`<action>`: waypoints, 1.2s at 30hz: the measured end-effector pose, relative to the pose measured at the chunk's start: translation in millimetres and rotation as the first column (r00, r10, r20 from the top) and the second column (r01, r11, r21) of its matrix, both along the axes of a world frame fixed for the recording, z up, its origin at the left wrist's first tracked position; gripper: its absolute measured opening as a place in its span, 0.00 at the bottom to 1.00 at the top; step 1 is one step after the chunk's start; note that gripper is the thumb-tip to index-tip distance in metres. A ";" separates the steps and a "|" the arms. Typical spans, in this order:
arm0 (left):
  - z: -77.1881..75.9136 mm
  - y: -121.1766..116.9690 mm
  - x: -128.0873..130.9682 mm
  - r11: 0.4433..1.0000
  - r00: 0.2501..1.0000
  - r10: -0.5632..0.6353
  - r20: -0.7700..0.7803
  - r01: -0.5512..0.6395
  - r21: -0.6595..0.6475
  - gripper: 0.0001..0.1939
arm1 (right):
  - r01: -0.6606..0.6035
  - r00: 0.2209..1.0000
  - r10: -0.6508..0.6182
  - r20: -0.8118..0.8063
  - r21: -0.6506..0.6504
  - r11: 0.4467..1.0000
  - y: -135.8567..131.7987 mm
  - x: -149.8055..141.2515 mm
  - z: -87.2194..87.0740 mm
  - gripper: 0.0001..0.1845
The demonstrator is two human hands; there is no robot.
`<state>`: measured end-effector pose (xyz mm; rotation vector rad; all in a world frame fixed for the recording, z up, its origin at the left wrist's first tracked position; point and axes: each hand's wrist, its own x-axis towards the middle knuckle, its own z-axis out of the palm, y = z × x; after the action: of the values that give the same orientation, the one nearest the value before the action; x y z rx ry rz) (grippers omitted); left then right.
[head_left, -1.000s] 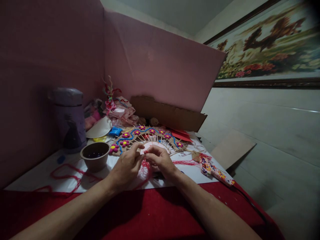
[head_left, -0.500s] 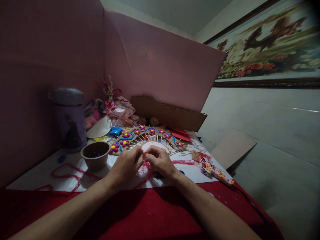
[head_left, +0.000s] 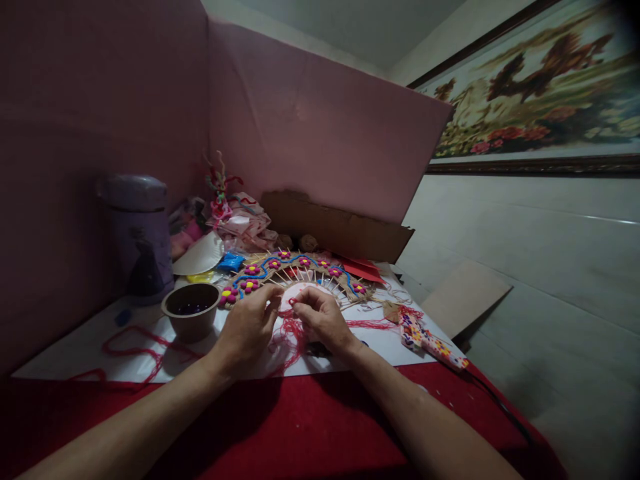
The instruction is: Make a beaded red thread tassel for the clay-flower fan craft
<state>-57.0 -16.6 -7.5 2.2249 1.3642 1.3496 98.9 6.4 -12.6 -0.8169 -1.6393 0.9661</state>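
red thread (head_left: 294, 328) in r hand (head_left: 324, 319)

My left hand (head_left: 249, 333) and right hand (head_left: 324, 320) are hovering by the fan's (head_left: 290, 268) near side, red thread (head_left: 296, 339) hanging in the gap between them. Left of the fan, the bowl (head_left: 192, 327) is blocking my sideways way, the flask (head_left: 141, 243) standing farther out. Behind the fan, cardboard (head_left: 340, 227) is walling off my reach. Right of the fan, a floral tool (head_left: 434, 344) is lying across my path. In front of the fan, red cloth (head_left: 310, 427) is leaving me open room.
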 end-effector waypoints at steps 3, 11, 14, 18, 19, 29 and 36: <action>3.0 -2.7 -0.6 0.995 0.998 0.041 0.051 -0.045 0.090 0.06 | 0.051 0.998 -0.052 -0.023 -0.019 0.998 1.5 1.2 0.1 0.06; 2.2 -1.7 7.8 0.826 0.897 -0.184 0.402 0.363 -0.432 0.09 | 0.068 0.994 -0.065 -0.089 0.028 0.997 -1.9 0.8 0.0 0.05; -0.7 0.4 8.0 0.707 0.751 -0.064 0.657 0.499 -0.501 0.13 | 0.027 0.996 -0.020 -0.089 0.073 0.997 -6.7 -0.9 1.9 0.05; 2.4 -0.3 5.8 0.664 0.539 0.079 0.838 0.599 -0.448 0.13 | -0.037 0.997 0.042 -0.070 0.072 0.997 -9.8 -2.7 2.5 0.07; 3.7 -0.6 5.4 0.665 0.501 0.088 0.861 0.614 -0.426 0.13 | -0.052 0.997 0.056 -0.060 0.063 0.997 -10.0 -3.1 2.3 0.08; 7.1 0.4 2.6 0.646 0.450 0.126 0.884 0.639 -0.417 0.13 | -0.102 0.994 0.101 0.050 0.014 0.995 -10.3 -3.2 1.1 0.06; 12.0 -0.6 1.4 0.650 0.428 0.139 0.893 0.640 -0.408 0.08 | -0.134 0.986 0.133 0.102 -0.005 0.991 -11.0 -1.9 -0.2 0.06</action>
<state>-55.5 -17.2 4.5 0.8386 0.7781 1.1981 96.9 -4.6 -12.7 -0.7740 -1.8017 1.0300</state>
